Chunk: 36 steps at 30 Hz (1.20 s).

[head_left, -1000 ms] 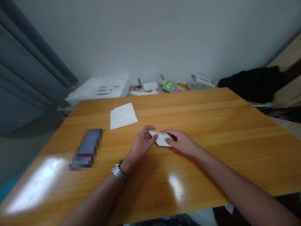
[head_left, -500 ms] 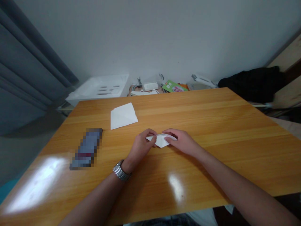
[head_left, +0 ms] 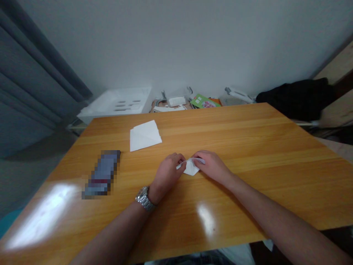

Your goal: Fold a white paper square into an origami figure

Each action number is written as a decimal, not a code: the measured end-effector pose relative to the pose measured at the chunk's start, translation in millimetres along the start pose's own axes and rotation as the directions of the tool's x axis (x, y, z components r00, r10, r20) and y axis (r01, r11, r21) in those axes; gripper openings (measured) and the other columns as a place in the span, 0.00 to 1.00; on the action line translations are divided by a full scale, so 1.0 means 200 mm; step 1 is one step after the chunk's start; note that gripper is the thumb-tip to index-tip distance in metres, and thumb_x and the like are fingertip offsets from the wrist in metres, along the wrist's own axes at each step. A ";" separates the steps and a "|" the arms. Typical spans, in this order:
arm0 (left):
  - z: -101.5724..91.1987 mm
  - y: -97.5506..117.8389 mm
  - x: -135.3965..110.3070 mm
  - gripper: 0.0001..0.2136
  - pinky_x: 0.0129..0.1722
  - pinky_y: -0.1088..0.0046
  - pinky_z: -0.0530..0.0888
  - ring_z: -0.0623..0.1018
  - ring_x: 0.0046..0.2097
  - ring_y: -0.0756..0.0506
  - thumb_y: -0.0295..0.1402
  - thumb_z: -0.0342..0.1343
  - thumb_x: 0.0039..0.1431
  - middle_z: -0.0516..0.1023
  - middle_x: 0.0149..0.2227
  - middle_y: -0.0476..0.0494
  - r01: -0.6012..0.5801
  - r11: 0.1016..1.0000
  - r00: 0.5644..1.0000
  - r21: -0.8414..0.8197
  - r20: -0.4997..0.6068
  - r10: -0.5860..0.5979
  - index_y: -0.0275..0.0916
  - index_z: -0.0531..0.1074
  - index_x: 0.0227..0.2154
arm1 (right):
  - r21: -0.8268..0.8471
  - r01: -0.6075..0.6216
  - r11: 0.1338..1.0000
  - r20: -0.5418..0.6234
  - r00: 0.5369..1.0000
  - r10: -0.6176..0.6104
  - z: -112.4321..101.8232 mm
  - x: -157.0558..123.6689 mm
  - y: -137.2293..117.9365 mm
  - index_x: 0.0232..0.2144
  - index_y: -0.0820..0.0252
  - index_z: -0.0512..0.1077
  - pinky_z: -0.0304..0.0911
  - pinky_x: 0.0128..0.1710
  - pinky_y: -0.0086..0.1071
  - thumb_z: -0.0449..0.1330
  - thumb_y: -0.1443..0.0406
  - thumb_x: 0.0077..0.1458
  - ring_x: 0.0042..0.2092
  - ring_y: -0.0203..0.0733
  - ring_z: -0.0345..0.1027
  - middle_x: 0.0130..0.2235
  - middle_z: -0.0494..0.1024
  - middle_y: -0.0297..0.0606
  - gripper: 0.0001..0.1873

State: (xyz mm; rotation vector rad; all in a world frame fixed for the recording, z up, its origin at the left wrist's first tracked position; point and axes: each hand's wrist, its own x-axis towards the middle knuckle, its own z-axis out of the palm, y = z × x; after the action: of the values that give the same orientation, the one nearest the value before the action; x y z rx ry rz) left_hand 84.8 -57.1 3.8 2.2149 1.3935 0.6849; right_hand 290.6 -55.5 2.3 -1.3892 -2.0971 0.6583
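A small piece of folded white paper [head_left: 191, 168] is held between both hands over the middle of the wooden table [head_left: 234, 136]. My left hand [head_left: 168, 171], with a metal watch [head_left: 145, 198] on its wrist, pinches the paper's left end between thumb and fingers. At the right end, my right hand [head_left: 211, 166] grips it, thumb on the near face and fingers behind. The paper bows upward along its top edge and comes to a blunt point towards me. Fingers cover both of its ends.
White paper sheets [head_left: 145, 136] lie at the back left of the table. A blurred-out phone-like device [head_left: 102, 175] is to the left. Beyond the far edge are a white foam tray [head_left: 116, 103], a green booklet [head_left: 204, 101] and a black cloth [head_left: 296, 97].
My left hand has turned and shifted slightly right, its fingers more curled. The folded paper has tilted and bent more, and its visible width has shrunk.
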 end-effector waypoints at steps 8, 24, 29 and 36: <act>0.01 0.00 0.00 0.04 0.34 0.73 0.68 0.74 0.34 0.48 0.30 0.56 0.64 0.77 0.33 0.46 -0.010 1.000 1.000 -0.004 0.005 0.010 0.39 0.74 0.34 | -0.091 0.030 0.995 -0.005 1.000 -0.031 0.02 0.00 -0.03 0.35 0.60 0.76 0.61 0.40 0.31 0.60 0.69 0.62 0.40 0.41 0.71 0.37 0.77 0.38 0.04; 0.02 0.00 0.00 0.03 0.34 0.72 0.67 0.74 0.33 0.47 0.30 0.56 0.62 0.77 0.33 0.46 -0.009 1.000 1.000 0.013 0.005 0.009 0.39 0.74 0.34 | -0.194 0.087 0.977 0.016 0.996 -0.086 0.01 0.01 -0.03 0.36 0.58 0.75 0.60 0.38 0.31 0.61 0.68 0.61 0.39 0.41 0.70 0.38 0.76 0.38 0.03; 0.00 -0.01 0.00 0.03 0.34 0.72 0.67 0.74 0.34 0.47 0.30 0.56 0.62 0.77 0.34 0.46 -0.026 1.000 1.000 0.014 0.006 0.026 0.39 0.74 0.34 | -0.021 0.124 0.992 0.034 0.992 -0.124 -0.03 0.00 0.00 0.38 0.59 0.76 0.63 0.41 0.32 0.60 0.69 0.62 0.41 0.42 0.71 0.39 0.77 0.40 0.05; -0.01 -0.02 0.00 0.03 0.34 0.72 0.67 0.74 0.34 0.47 0.30 0.56 0.63 0.77 0.34 0.47 -0.031 1.000 0.999 0.007 0.011 0.031 0.39 0.73 0.34 | 0.034 0.158 0.987 0.045 0.986 -0.160 -0.06 -0.01 0.01 0.42 0.59 0.76 0.64 0.44 0.35 0.62 0.69 0.60 0.42 0.43 0.71 0.41 0.78 0.40 0.07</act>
State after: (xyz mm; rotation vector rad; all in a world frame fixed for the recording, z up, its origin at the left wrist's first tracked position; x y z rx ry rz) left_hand 81.4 -55.4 3.8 2.2464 1.3611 0.6778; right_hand 301.0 -56.0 9.6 -1.1857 -2.1994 0.6604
